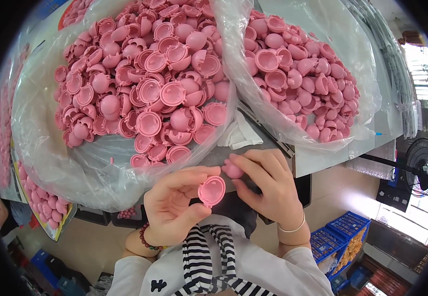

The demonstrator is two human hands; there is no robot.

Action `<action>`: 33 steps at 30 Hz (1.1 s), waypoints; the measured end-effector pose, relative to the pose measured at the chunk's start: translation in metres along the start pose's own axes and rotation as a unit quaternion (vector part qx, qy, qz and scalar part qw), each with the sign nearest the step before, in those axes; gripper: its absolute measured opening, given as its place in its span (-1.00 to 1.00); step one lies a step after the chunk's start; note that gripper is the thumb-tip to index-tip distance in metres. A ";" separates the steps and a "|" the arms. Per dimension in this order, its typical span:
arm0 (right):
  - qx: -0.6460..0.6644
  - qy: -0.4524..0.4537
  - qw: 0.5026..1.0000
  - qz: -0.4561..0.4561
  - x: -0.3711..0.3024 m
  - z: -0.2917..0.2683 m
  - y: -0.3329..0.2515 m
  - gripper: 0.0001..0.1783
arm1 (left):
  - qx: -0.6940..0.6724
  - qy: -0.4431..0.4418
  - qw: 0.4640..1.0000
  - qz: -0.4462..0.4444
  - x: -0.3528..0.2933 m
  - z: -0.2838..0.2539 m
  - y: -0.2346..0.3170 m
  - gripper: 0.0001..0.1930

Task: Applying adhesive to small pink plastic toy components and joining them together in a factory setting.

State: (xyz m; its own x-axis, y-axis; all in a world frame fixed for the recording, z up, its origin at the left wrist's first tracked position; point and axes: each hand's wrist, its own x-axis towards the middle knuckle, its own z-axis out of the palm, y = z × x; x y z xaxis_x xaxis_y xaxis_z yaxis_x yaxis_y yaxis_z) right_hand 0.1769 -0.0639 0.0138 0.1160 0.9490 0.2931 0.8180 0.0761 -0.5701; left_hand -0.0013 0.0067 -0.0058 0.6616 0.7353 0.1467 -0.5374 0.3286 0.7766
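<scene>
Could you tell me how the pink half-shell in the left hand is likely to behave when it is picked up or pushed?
The pink half-shell is probably light and stiff: it looks like thin moulded plastic, pinched between two fingers of the left hand. Its domed back would likely let it rock or roll when pushed.

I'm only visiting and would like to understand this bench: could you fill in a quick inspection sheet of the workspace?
Surface: grey table, mostly covered.
Job's things: pink half shell in left hand; pink piece under right hand.
Clutter: two clear bags of pink shells; white cloth.
Grippers: both hands pinching parts.
Cables: nothing seen.
Surroundings: blue crates, black fan, bright windows.
</scene>
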 end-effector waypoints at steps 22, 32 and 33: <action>0.070 0.112 0.985 -0.111 -0.008 -0.003 -0.006 -0.61 | 0.262 -0.054 0.963 0.006 0.016 0.004 -0.005 -0.60; 0.131 0.176 0.966 -0.132 -0.021 0.016 -0.012 -0.71 | 0.297 -0.070 0.952 0.031 0.022 0.005 -0.006 -0.55; 0.132 0.177 0.966 -0.132 -0.021 0.016 -0.012 -0.71 | 0.310 -0.078 0.946 0.060 0.023 0.005 -0.006 -0.57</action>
State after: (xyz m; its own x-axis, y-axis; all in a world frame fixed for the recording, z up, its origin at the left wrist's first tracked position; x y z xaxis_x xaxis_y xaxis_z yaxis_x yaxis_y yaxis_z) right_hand 0.1558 -0.0793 0.0021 0.1455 0.7254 0.6728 0.6792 0.4212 -0.6010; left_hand 0.0199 0.0186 -0.0043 0.7099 0.6335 0.3079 -0.2358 -0.1982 0.9514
